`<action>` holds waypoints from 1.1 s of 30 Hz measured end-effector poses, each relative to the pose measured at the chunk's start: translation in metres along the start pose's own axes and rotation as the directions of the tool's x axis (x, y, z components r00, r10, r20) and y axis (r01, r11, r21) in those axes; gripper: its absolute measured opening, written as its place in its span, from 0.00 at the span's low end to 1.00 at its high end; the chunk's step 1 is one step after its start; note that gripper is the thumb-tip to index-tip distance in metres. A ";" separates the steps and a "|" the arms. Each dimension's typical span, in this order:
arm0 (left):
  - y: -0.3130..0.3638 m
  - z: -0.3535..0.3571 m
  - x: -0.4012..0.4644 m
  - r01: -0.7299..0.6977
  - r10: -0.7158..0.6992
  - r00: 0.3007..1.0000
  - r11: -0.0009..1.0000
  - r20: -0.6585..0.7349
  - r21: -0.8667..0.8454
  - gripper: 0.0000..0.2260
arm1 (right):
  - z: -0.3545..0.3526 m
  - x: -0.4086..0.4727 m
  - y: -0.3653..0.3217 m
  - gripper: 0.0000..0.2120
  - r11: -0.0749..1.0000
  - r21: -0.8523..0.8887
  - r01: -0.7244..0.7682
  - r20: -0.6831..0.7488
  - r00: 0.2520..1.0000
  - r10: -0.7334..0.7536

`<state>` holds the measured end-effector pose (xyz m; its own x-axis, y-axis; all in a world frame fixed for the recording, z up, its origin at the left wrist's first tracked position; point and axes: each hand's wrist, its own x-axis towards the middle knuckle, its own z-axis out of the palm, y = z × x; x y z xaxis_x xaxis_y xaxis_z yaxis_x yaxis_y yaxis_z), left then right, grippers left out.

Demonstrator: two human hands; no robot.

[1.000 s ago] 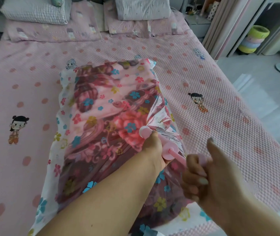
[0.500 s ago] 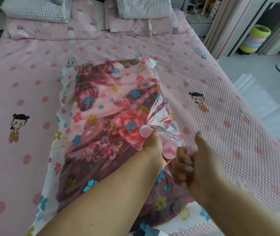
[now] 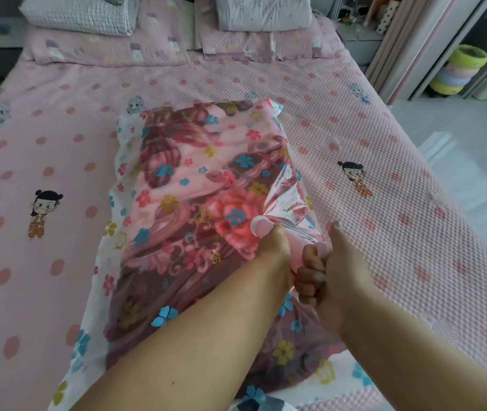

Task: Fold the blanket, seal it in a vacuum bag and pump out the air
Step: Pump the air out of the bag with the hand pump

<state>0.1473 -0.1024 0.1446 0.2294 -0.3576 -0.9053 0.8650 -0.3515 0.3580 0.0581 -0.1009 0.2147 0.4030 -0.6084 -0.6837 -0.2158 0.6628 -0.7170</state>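
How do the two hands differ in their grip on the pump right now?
The left hand wraps the pink pump barrel, steadying it against the vacuum bag. The right hand fists round the handle end, thumb raised, close against the left. Both grip the same pump.

I see the left hand (image 3: 275,247) gripping the pink pump (image 3: 261,228) against the vacuum bag (image 3: 177,209) holding the floral blanket (image 3: 183,185) on the bed (image 3: 399,221), right hand (image 3: 325,271) clenching its handle.

Soft daylight from the right, glare on the vacuum bag (image 3: 288,185), wide-angle bending at slightly blurred edges.
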 end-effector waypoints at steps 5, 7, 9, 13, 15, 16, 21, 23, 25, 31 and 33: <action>0.001 -0.002 -0.001 -0.020 0.021 0.999 0.999 0.038 -0.028 0.22 | -0.025 -0.031 0.003 0.35 0.995 0.071 -0.067 0.166 0.985 0.054; 0.003 -0.001 0.000 -0.016 0.017 0.998 1.000 0.059 -0.010 0.24 | -0.031 -0.040 0.005 0.35 0.991 0.127 -0.038 0.190 0.982 0.013; 0.003 0.001 -0.001 -0.009 0.009 0.999 1.000 0.052 -0.004 0.24 | -0.027 -0.033 0.007 0.35 0.987 0.158 -0.026 0.137 0.991 0.004; -0.001 0.001 0.003 0.002 -0.001 0.999 1.000 0.038 -0.013 0.25 | -0.004 0.001 0.004 0.30 0.997 -0.064 0.036 0.017 0.999 -0.035; -0.001 -0.001 0.000 -0.006 0.006 1.000 1.000 0.015 -0.001 0.26 | -0.007 0.003 0.007 0.31 0.997 -0.072 0.028 0.065 0.998 -0.023; -0.001 -0.001 -0.001 -0.002 0.002 1.000 1.000 0.020 0.008 0.25 | -0.012 -0.002 0.008 0.32 0.999 -0.052 -0.005 0.087 0.996 0.009; -0.004 0.002 0.003 -0.093 0.092 0.995 0.995 0.041 0.036 0.21 | -0.035 -0.027 0.012 0.35 0.997 0.067 -0.026 0.172 0.985 0.015; -0.004 0.002 0.001 -0.070 0.070 0.997 0.997 0.021 0.010 0.21 | -0.026 -0.015 0.011 0.34 0.999 0.052 -0.013 0.100 0.995 0.008; -0.004 0.004 -0.001 -0.037 0.037 0.999 0.999 0.021 -0.030 0.24 | -0.012 0.000 0.005 0.31 1.000 -0.006 -0.007 0.031 1.000 0.007; 0.001 0.005 -0.006 -0.007 0.007 1.000 0.997 0.005 -0.074 0.20 | -0.033 -0.015 0.000 0.34 0.998 0.011 -0.066 0.145 0.987 0.063; 0.000 0.007 -0.005 -0.031 0.032 0.999 0.998 0.011 -0.058 0.21 | -0.043 -0.027 0.002 0.35 0.996 0.062 -0.066 0.196 0.979 0.052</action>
<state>0.1427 -0.1062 0.1508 0.2520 -0.3779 -0.8909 0.8818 -0.2895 0.3723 0.0082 -0.1021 0.2255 0.5580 -0.4755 -0.6802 -0.1858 0.7272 -0.6608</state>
